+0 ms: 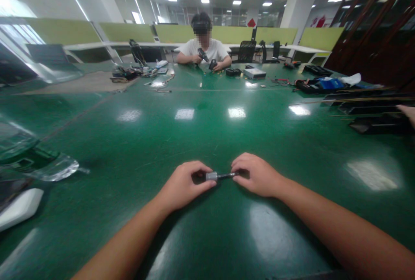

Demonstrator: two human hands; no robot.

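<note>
Well to the left of the left hand (186, 185), a clear plastic bottle with a green label (35, 162) is partly seen. By that hand, a short silver-grey metallic cylinder (212, 176) is pinched. From it, a thin dark rod (225, 175) is extended between the hands, its far end pinched by the right hand (259, 176). Farther right, beyond that hand, long black parts (371, 124) are laid on the glossy green tabletop (207, 137).
</note>
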